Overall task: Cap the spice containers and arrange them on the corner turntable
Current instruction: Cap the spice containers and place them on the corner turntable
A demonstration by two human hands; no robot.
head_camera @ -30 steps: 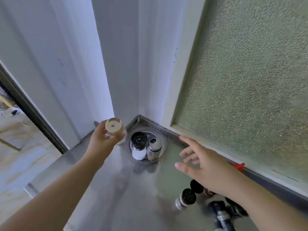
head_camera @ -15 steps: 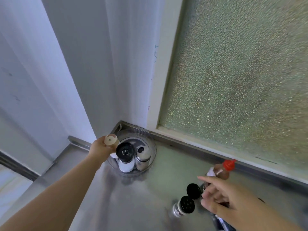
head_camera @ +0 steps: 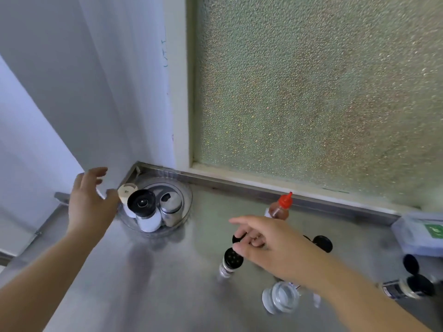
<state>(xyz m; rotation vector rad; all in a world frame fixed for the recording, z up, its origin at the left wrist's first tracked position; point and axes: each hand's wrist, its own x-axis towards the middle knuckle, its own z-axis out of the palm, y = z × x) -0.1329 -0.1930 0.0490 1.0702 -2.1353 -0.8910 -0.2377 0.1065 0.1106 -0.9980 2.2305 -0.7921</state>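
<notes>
Where the steel counter (head_camera: 167, 271) meets the wall corner, a clear round turntable (head_camera: 185, 207) carries three spice containers: a beige-capped jar (head_camera: 127, 191) at its left edge, a white jar with a black cap (head_camera: 143, 209) at the front, and a metal shaker (head_camera: 170, 208) to the right of that, all upright and close together. The left hand (head_camera: 90, 207) hangs just left of the beige-capped jar, fingers spread and holding nothing; contact with the jar cannot be judged. The right hand (head_camera: 271, 248) hovers above the loose items on the counter, fingers loosely bent and gripping nothing. Beneath it stands a shaker with a perforated black top (head_camera: 230, 262); a clear glass jar (head_camera: 280, 298) sits nearer the viewer. A red-capped sauce bottle (head_camera: 279, 208) stands by the frosted window (head_camera: 311, 92). Loose black lids (head_camera: 322, 243) and a tipped jar (head_camera: 405, 287) lie farther right.
</notes>
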